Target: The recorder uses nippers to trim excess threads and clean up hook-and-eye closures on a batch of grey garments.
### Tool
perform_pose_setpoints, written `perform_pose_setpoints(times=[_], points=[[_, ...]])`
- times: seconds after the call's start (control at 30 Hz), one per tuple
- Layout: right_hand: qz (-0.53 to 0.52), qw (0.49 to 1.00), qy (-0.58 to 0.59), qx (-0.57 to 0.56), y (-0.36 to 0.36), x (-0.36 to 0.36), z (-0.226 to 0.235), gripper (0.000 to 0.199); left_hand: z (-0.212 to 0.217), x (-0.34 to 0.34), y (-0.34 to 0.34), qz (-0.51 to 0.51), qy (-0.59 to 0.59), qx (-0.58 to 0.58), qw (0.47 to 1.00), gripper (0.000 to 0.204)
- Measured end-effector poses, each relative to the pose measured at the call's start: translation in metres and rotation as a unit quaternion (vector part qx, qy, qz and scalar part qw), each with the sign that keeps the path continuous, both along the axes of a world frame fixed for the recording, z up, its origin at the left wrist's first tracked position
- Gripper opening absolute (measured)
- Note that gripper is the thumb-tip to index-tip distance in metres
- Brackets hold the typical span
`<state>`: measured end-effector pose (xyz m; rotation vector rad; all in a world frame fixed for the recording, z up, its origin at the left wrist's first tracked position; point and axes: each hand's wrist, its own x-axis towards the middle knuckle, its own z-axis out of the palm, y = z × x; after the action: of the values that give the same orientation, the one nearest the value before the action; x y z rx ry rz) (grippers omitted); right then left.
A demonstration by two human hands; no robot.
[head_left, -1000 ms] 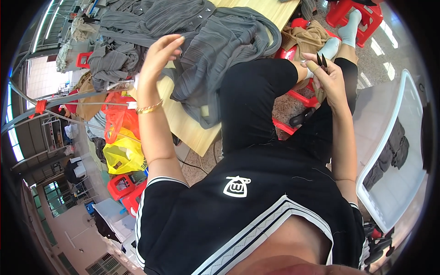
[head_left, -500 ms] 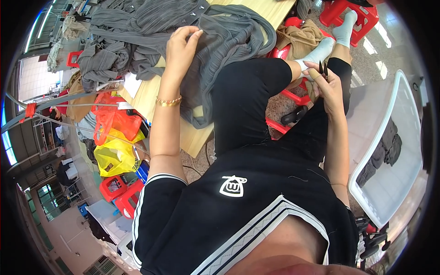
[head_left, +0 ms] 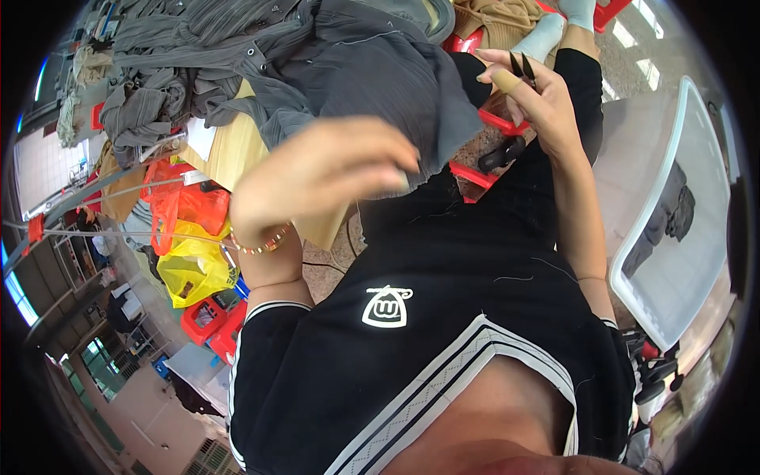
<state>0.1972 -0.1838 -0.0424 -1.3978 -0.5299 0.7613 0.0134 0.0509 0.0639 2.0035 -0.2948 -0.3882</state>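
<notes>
My left hand [head_left: 328, 170], blurred by motion and with a gold bracelet at the wrist, is over the near edge of a thin grey pleated cloth [head_left: 372, 87]. Whether its fingers grip the cloth is not clear. The cloth drapes from the table across my lap, and a pale thread lies on it. In my right hand [head_left: 542, 111] are small dark thread snips [head_left: 521, 66], their two pointed blades sticking up past the fingers. A tan cover wraps one digit of that hand, which is over my right leg, apart from the cloth.
More grey garments [head_left: 158, 95] heap on the wooden table [head_left: 241, 154]. Red [head_left: 190, 202] and yellow [head_left: 190, 269] plastic bags are at the left, red stools [head_left: 202, 317] below them. A translucent bin [head_left: 685, 277] with dark cloth stands at the right. Tan knitwear [head_left: 499, 20] lies ahead.
My left hand has come down and nearer to my body, and the grey cloth now spreads further over my lap. My right hand, still holding the snips, has shifted slightly up and left.
</notes>
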Motion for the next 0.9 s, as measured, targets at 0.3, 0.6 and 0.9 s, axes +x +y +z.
perform_pose_setpoints(times=[0.3,0.6,0.9], points=[[-0.066,0.964,-0.131,-0.22,0.018,-0.002,-0.078,0.06,-0.116,0.125,0.115,0.15,-0.49,0.306,0.802,0.016],[0.013,0.992,-0.011,-0.122,0.001,0.017,-0.09,0.032,-0.092,0.126,0.139,0.152,-0.129,0.324,0.925,0.019],[-0.059,0.991,-0.12,0.005,-0.014,0.094,0.013,0.016,0.012,0.126,0.124,0.288,-0.177,0.14,0.931,0.014]])
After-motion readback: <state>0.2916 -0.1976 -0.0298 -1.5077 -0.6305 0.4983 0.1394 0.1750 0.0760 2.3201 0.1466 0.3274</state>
